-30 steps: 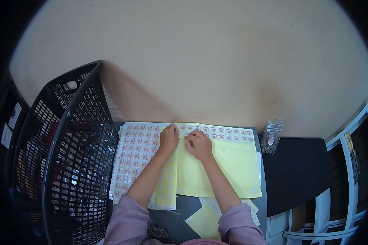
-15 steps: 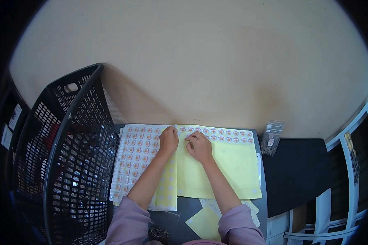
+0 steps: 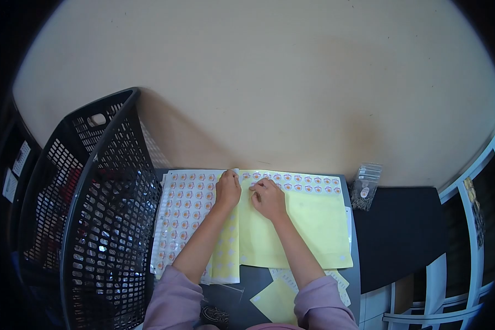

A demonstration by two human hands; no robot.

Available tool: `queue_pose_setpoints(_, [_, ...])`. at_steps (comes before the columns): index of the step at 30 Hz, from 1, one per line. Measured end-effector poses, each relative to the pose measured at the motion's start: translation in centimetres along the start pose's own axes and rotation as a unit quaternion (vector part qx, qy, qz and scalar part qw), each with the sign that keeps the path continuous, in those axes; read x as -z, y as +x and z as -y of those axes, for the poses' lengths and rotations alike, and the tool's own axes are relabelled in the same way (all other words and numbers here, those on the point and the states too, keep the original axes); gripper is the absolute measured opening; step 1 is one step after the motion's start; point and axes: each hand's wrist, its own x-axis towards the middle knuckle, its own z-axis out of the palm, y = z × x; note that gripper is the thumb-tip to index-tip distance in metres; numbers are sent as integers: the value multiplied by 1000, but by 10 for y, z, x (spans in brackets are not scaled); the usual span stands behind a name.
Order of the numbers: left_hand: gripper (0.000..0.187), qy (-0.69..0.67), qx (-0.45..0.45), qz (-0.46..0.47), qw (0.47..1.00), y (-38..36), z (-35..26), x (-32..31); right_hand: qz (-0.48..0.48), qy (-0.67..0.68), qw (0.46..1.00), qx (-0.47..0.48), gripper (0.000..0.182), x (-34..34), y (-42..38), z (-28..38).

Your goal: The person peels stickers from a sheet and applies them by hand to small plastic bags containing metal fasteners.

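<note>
A sheet of round printed stickers [image 3: 181, 214] lies on the left of the table. Its right part is folded over, showing a yellow back [image 3: 231, 258]. My left hand [image 3: 227, 190] is closed at the top of this fold, with the sheet's edge at its fingers. My right hand [image 3: 268, 199] makes a pinch just to the right; what sits between its fingertips is too small to make out. Beneath it spreads a yellow backing sheet [image 3: 308, 231], mostly bare, with two rows of stickers [image 3: 308, 183] along its top.
A tall black plastic basket [image 3: 104, 220] holding shiny clear packets stands at the left. Small filled clear bags [image 3: 364, 187] lie by the table's right edge. Loose yellow paper [image 3: 275, 302] and a dark coiled item [image 3: 214, 314] are near my body. A wall [image 3: 258, 82] rises behind the table.
Both hands keep nearly the same places and grips. The whole view has shifted very slightly.
</note>
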Motion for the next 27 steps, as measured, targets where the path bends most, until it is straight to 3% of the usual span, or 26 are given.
queue_pose_setpoints(8, [18, -11, 14, -12, 1000, 7, 4, 5, 17, -13, 1000, -3, 14, 2, 0, 1])
queue_pose_setpoints(10, [20, -97, 8, 37, 995, 9, 7, 10, 18, -13, 1000, -2, 14, 3, 1, 1])
queue_pose_setpoints(14, [24, -171, 18, 41, 984, 5, -8, 31, 32, -12, 999, -19, 13, 5, 3, 4])
queue_pose_setpoints(16, [25, -170, -60, -28, 983, -3, -27, 52, 44, -11, 999, -26, 14, 8, 6, 5])
queue_pose_setpoints(17, [25, -170, -56, -30, 983, -10, -35, 64, 77, -12, 996, -35, 14, 10, 8, 5])
queue_pose_setpoints(19, [28, -131, -187, -109, 968, -25, -48, 89, 113, -2, 993, -28, 15, 15, 12, 5])
queue_pose_setpoints(20, [28, -128, -186, -112, 968, -31, -49, 99, 113, 0, 993, -24, 15, 19, 12, 8])
queue_pose_setpoints(22, [33, -71, -411, -237, 877, -44, -48, 118, 51, 258, 962, -78, 17, 59, 20, 47])
queue_pose_setpoints(24, [35, -77, -424, -255, 866, -59, -48, 131, 34, 324, 939, -111, 22, 95, 13, 82])
queue_pose_setpoints(26, [36, -68, -463, -309, 828, -73, -49, 143, 24, 488, 865, -115, 20, 127, -1, 110])
queue_pose_setpoints(27, [34, -57, -466, -324, 821, -79, -48, 146, 26, 486, 866, -115, 20, 137, -8, 122])
